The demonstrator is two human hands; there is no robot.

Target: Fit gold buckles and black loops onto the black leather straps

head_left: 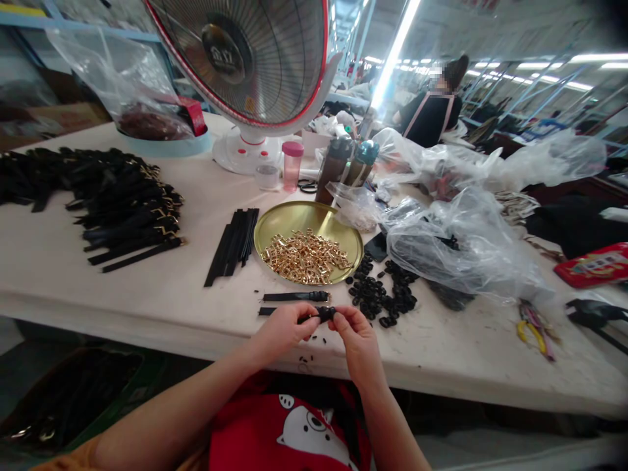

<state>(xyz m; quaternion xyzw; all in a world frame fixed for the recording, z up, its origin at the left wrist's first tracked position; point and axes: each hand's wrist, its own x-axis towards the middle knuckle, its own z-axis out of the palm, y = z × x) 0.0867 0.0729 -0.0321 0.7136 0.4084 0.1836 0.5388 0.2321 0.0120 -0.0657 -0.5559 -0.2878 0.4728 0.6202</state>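
Across the middle of the frame runs a smooth, pale table (161,304), its front edge just below the hands, its top showing broadly at left of centre, with room sideways for the left arm. At upper centre stands a round, wire-grilled fan (245,59). Crumpled clear plastic bags (471,242) crowd the right of centre, hemming in that side. At middle left lies a heap of flat black straps (132,209) with gold buckle ends. Near centre sits a round, shiny, brass-coloured tray (289,219), thin black strips (230,242) beside it. At lower centre, the left hand (289,327) and right hand (358,337) pinch 1 black strap (325,314) between the fingertips. Just right of it scatter small black loops (383,291); glossy gold buckles (309,258) pile inside the tray.
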